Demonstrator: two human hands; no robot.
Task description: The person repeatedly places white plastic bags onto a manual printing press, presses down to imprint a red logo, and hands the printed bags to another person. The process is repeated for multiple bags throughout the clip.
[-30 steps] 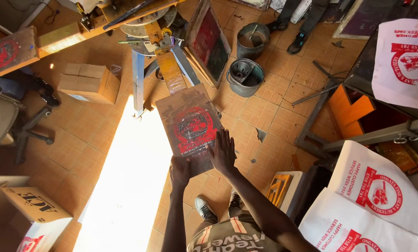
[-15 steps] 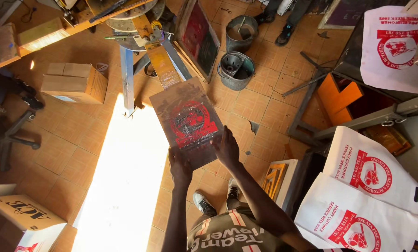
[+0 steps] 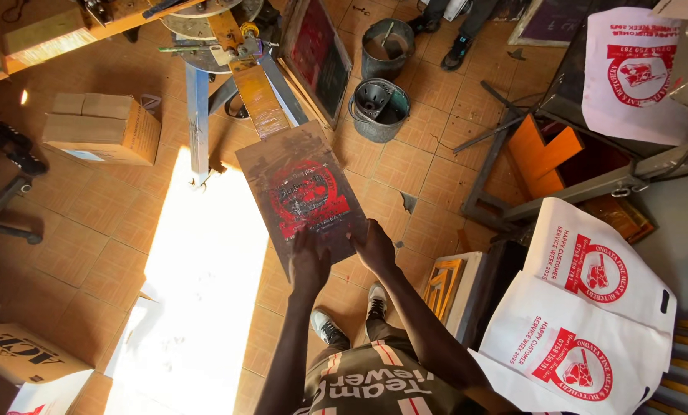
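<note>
Both hands, left hand [image 3: 309,265] and right hand [image 3: 376,247], press fingers spread on the red-inked brown printing board [image 3: 301,196]; two grey buckets [image 3: 380,110] stand beyond, open tiled floor [image 3: 90,246] leftward.

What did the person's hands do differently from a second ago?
Both hands slid nearer the bottom edge of the flat brown board with the red round print. The left hand, which gripped that edge, now lies flat on it; the right hand, spread higher up before, rests near the corner. The board, the two grey buckets and the white printed bags stayed put.
</note>
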